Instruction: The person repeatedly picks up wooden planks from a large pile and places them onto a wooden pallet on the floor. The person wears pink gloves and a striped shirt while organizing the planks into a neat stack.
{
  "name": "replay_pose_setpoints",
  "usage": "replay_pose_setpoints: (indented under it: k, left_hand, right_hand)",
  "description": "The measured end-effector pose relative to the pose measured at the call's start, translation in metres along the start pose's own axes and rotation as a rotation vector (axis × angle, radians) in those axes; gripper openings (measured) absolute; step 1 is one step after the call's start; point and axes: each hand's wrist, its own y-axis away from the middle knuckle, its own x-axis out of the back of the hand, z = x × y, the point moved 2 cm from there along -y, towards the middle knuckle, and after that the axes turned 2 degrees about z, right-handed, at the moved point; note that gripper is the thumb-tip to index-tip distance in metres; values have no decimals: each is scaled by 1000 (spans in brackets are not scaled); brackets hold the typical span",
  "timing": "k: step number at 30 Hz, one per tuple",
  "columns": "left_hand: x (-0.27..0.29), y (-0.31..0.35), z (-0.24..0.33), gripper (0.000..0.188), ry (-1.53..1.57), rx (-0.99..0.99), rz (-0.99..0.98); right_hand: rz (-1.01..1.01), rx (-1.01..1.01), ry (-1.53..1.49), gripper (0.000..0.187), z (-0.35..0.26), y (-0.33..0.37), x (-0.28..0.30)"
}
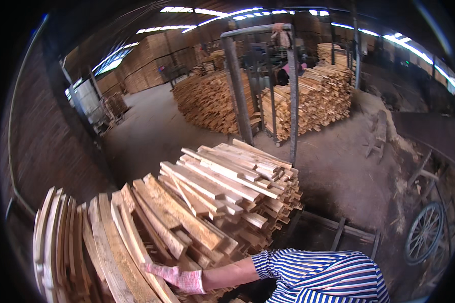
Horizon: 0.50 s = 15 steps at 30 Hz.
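My right hand [176, 278], in a pink and white knit glove, reaches left from a blue-and-white striped sleeve. Its fingers lie over a long pale wooden plank [134, 242] and appear closed on its edge; the thumb side is hidden. Around it, several rough planks lean side by side, with a broad board [108, 247] just to the left. Beyond the hand, a large stack of sawn planks [222, 177] lies in uneven layers, some crossing at angles. My left hand is out of view.
A metal upright frame [294, 101] rises behind the stack. Farther back stand more timber piles [212, 101], with a person [288, 73] partly hidden among them. On the right are a spoked wheel [424, 233] and a wooden trestle [378, 134]. Dark rails [338, 233] lie beside the stack.
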Motion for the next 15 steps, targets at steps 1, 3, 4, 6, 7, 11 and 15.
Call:
replay_pose_setpoints:
  k: [1,3,4,6,7,11,15]
  left_hand:
    - [7,3,-20,44,-197,-252,-213]
    - [6,15,-26,44,-74,37,-33]
    - [1,18,-26,44,-19,167,42]
    - [40,19,-20,46,-126,79,-15]
    - [41,14,-13,46,-91,106,-46]
    - [14,-19,-3,46,122,203,-162]
    - [6,1,-39,45,339,328,-171]
  right_hand:
    - [-24,-99,-464,58,-5,13,10]
    - [365,91,772,40,6,14,-25]
    - [608,61,1052,35,9,9,-24]
    - [491,-73,1398,36,35,7,-61]
    - [329,19,1618,33,45,16,-68]
    - [509,-85,1874,36,74,41,-82]
    - [818,-98,1618,69,99,78,-58]
